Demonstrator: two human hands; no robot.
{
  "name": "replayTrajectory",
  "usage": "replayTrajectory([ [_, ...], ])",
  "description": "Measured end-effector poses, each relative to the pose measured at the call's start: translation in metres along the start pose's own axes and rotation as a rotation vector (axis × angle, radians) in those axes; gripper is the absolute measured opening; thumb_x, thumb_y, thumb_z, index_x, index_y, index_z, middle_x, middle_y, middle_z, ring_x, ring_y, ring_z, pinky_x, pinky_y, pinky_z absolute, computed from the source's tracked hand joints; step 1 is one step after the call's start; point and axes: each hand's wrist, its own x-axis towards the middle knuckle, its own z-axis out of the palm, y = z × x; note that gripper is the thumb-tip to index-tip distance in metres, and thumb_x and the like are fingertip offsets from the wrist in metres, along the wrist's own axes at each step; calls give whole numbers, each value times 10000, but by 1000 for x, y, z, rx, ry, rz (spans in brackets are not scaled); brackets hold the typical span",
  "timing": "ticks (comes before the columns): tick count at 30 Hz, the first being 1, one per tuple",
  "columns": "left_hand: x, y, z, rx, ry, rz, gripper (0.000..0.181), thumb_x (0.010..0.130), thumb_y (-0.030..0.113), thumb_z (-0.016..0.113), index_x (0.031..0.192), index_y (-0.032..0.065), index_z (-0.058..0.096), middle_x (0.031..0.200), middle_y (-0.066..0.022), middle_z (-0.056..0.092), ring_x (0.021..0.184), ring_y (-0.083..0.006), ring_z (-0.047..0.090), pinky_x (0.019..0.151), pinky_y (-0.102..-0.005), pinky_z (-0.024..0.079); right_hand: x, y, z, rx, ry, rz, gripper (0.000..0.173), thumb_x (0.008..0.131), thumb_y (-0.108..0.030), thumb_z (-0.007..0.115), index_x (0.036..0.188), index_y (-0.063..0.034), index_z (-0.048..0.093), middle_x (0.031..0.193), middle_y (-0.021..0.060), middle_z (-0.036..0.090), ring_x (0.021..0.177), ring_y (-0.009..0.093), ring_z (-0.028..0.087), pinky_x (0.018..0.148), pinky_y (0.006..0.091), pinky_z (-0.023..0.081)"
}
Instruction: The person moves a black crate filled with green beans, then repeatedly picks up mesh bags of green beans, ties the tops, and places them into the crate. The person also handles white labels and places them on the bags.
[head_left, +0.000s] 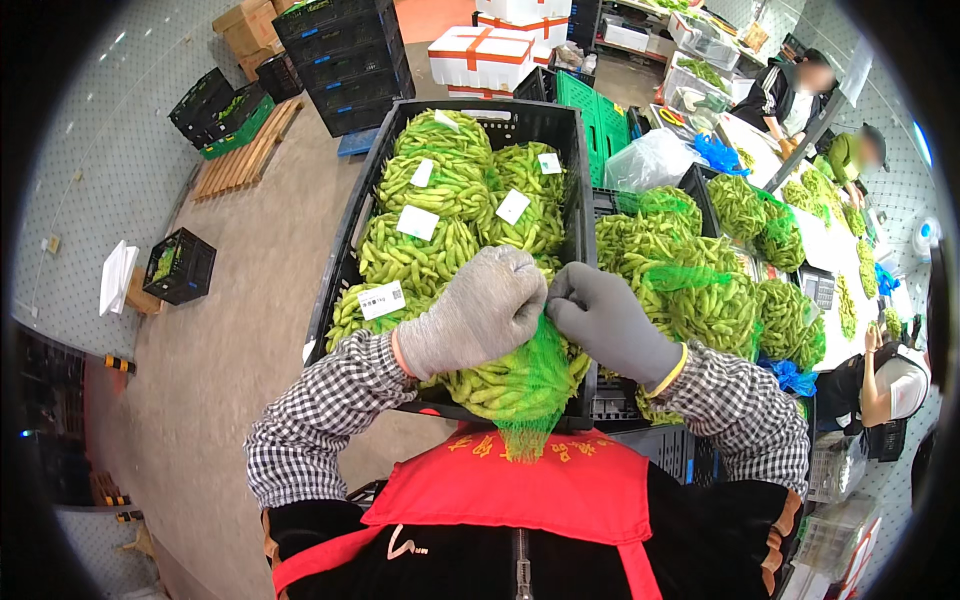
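Note:
A green mesh bag of edamame pods (517, 379) hangs over the near end of a black plastic crate (589, 225), close to my chest. My left hand (480, 311), in a light grey knit glove, is clenched on the bag's gathered mesh top. Beside it my right hand (611, 319), in a darker grey coated glove, pinches the same mesh. The fingertips are partly hidden by the fists. Inside the crate lie several filled bags of pods (431, 187), most bearing a white label (418, 223) with print.
More bagged pods (705, 300) are heaped at right, beside a white worktable (814, 232) with a scale (817, 287) and several people. Stacked black crates (349, 67) and white foam boxes (480, 60) stand beyond. A wooden pallet (251, 150) and small crate (180, 266) are left.

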Motion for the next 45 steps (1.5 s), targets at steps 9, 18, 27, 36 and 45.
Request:
replayTrajectory([
  [9,0,-3,-1,-41,8,-1,127,797,-2,678,862,44,579,828,-139,565,813,-365,581,727,-459,474,7,4,-2,-74,16,-39,167,904,-128,637,932,36,626,782,152,670,697,243,651,688,374,523],
  [18,-3,-6,-6,-145,18,-150,91,819,18,693,850,19,608,816,-140,590,787,-334,616,715,-423,508,3,8,-12,101,-25,-104,162,889,-45,674,1028,-2,603,837,39,607,762,132,593,709,309,505],
  [27,0,-5,-13,-249,-86,-363,90,878,74,698,932,14,656,854,-111,658,776,-219,656,706,-346,529,13,15,5,-141,82,-362,142,844,3,669,957,14,584,879,141,601,794,267,614,736,371,501],
  [36,5,-10,-20,-228,-205,-253,124,862,87,717,961,29,671,909,-137,671,864,-295,686,771,-382,548,10,18,4,193,134,-92,68,917,-45,640,912,-19,578,829,-16,563,769,54,506,684,244,448],
  [45,10,3,-13,64,-233,-164,140,826,103,731,920,44,645,907,-143,614,885,-358,637,790,-444,522,9,22,-5,158,23,-32,136,892,-97,681,969,12,654,785,57,652,728,118,590,689,299,492],
])
